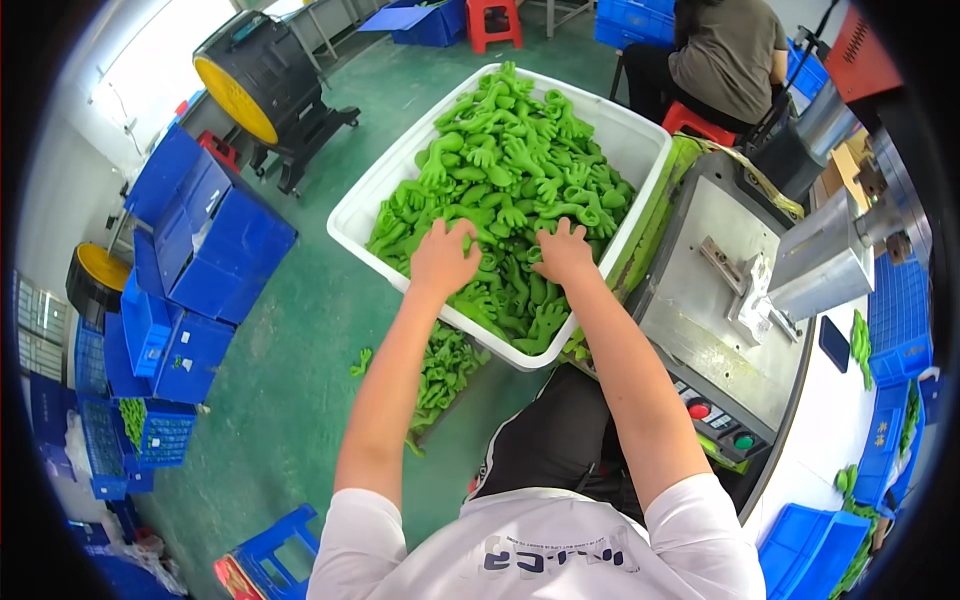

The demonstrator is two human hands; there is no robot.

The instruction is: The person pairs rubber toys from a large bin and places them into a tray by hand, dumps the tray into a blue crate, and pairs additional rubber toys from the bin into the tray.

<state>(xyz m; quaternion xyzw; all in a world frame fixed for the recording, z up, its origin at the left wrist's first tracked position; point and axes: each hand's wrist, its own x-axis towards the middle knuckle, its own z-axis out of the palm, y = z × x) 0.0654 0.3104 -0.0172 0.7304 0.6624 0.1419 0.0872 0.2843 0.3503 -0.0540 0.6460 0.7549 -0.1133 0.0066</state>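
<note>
head cam | left fisheye of a pair, head-worn | faces down and forward | near, above white tub (630,140)

Bare hands: two are counted, one left hand (445,262) and one right hand (566,255). White tub (625,130): one is listed. Green pieces (500,170), hand-shaped: dozens are heaped; an exact count is prevented by overlap. Drum fans (236,98): two are recorded. Red stools (493,22): at least three are made out. Blue stool (270,550): one is noted. Push buttons: two are seen, one red button (699,410), one green button (744,440). Phone (833,345): one is entered. Seated co-worker (728,62): one is included.
</note>
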